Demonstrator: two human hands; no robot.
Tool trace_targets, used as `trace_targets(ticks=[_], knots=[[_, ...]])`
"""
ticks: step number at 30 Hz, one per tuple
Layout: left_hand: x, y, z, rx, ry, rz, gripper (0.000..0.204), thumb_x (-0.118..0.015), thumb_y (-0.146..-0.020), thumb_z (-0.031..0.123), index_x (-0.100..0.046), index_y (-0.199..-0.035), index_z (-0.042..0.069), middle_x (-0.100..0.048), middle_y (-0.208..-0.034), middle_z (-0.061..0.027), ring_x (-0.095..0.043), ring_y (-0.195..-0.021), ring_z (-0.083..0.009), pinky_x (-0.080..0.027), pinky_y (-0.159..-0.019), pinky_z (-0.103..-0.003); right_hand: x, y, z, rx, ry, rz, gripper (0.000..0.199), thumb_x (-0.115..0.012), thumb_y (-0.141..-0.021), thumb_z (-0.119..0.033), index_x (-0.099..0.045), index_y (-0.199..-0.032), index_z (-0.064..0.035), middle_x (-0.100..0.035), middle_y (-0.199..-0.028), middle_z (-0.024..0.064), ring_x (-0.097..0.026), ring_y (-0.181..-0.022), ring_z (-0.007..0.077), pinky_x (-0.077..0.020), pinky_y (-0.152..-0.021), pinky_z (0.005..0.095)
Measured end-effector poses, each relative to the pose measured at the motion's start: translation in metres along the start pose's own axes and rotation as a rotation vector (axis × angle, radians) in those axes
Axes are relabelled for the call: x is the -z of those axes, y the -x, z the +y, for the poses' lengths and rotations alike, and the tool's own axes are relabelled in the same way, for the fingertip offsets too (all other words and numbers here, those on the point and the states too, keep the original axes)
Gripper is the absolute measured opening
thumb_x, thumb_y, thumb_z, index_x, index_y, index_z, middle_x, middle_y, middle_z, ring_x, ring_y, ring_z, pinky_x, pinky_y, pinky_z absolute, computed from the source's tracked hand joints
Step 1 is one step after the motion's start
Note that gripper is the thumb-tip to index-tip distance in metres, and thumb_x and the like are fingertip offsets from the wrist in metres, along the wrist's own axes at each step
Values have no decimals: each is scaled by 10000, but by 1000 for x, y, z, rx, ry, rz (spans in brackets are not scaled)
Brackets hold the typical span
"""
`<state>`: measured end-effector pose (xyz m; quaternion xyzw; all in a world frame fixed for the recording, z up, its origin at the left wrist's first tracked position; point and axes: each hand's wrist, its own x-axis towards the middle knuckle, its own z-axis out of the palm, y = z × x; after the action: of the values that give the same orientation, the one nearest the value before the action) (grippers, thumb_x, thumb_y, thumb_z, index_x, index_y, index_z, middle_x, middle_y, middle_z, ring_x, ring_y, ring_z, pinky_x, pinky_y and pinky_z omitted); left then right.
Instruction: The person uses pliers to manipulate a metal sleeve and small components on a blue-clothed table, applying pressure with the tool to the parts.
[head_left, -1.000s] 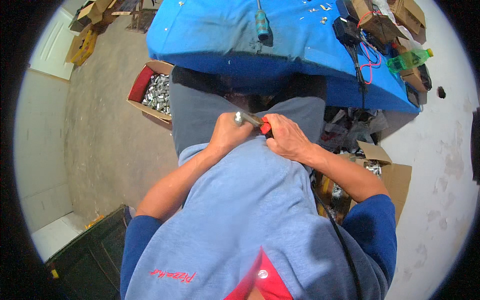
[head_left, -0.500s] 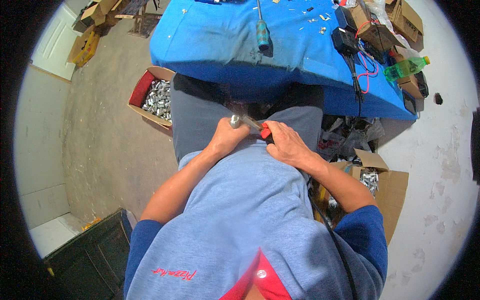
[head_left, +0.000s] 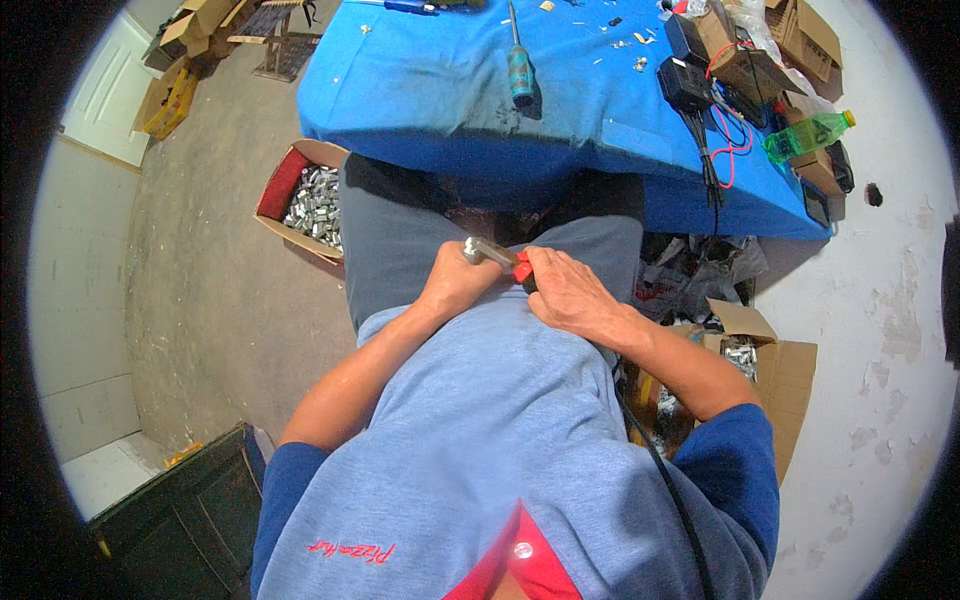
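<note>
In front of my waist, my left hand (head_left: 458,280) is closed around a small silver metal cylinder (head_left: 470,250), whose round end sticks out above the fingers. Close on its right, my right hand (head_left: 570,288) is wrapped round a red-and-black-handled tool (head_left: 522,268). A flat metal bar (head_left: 495,253), seemingly the tool's working end, spans the gap between both hands and meets the cylinder. Fingers hide much of the tool, so its exact kind does not show.
A blue-covered table (head_left: 430,90) stands ahead, bearing a teal-handled screwdriver (head_left: 521,75), a black adapter (head_left: 685,85) with cables and a green bottle (head_left: 812,137). Boxes of silver metal pieces stand at left (head_left: 318,210) and right (head_left: 740,358). A cable (head_left: 665,470) runs down my right side.
The metal bar has tilted and shifted slightly left, toward the cylinder. My right hand and the red handle have moved a little left. My left hand keeps its hold.
</note>
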<state>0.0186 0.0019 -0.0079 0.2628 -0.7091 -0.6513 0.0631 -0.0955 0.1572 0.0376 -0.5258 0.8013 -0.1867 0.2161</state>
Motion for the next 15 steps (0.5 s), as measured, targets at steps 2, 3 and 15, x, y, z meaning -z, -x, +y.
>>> trace_targets(ticks=[2,3,15], knots=[[-1,-1,-1,6,-41,0,125,-611,-807,87,-678,-770,-12,-600,-650,18,-493,-610,-54,-418,-512,-291,-3,1,5,25,-21,7,313,-514,-746,-45,-484,-1046,41,-585,-1001,282,-556,-937,453,-451,-829,544],[0,-1,0,25,-72,-24,138,-621,-797,110,-699,-804,-4,-639,-685,-33,-547,-633,-87,-450,-551,-307,-4,1,6,37,-33,9,310,-509,-748,-40,-481,-1046,44,-582,-1000,284,-554,-935,456,-455,-830,546],[5,0,5,45,-175,-60,164,-634,-788,129,-724,-844,4,-682,-722,-97,-610,-651,-133,-482,-582,-336,-13,-2,10,58,22,17,237,-534,-765,-82,-469,-951,49,-578,-877,289,-571,-826,458,-472,-764,545]])
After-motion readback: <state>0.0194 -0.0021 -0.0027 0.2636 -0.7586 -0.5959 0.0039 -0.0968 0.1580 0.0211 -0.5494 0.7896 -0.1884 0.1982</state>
